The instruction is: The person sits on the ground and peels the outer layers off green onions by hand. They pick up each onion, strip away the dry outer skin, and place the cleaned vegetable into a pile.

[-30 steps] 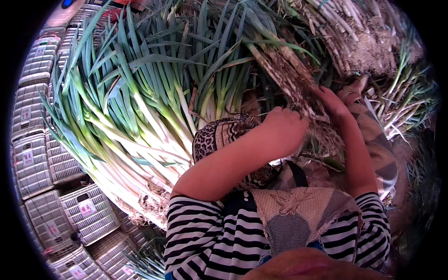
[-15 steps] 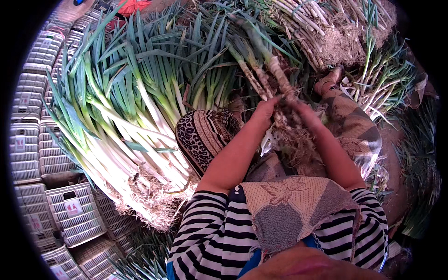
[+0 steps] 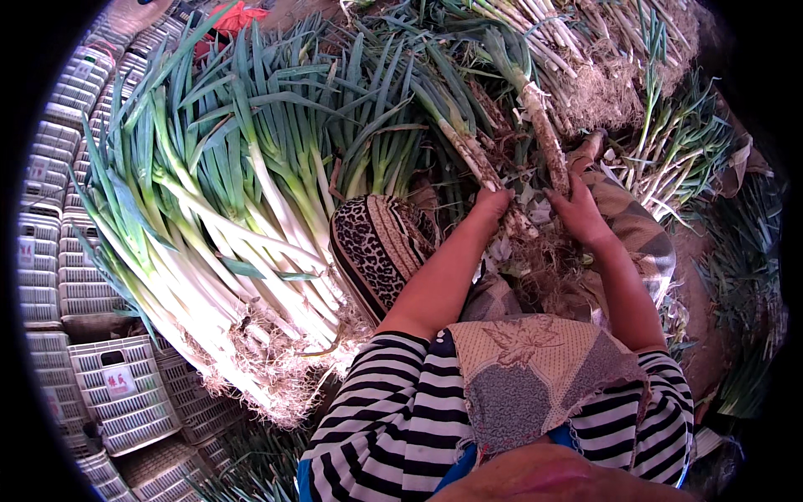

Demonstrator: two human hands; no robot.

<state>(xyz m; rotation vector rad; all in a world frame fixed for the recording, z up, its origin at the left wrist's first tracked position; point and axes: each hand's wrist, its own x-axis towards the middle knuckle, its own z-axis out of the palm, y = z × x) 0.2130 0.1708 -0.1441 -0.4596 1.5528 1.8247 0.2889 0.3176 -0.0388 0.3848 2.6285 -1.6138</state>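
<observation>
My left hand (image 3: 492, 205) is closed around soil-stained green onions (image 3: 470, 155), whose leafy ends point up and away and whose roots hang below my fist. In my right hand (image 3: 579, 209) is a thicker green onion (image 3: 542, 125) with brown, dirty outer skin, gripped near its lower end. The two hands are apart, with loose peelings and a mat of roots (image 3: 556, 272) between my forearms. A large pile of peeled, white-stemmed green onions (image 3: 242, 209) lies to the left of my patterned knee (image 3: 376, 251).
Plastic crates (image 3: 125, 389) are stacked along the left side. Unpeeled green onions with dry roots (image 3: 606, 96) are heaped at the far right, and thinner ones (image 3: 682, 151) lie nearer. More green leaves (image 3: 744, 251) line the right edge. A red bag (image 3: 238, 18) sits at the far left.
My hands, close together before, have separated. The right hand has drawn the thicker green onion rightward, away from those in the left.
</observation>
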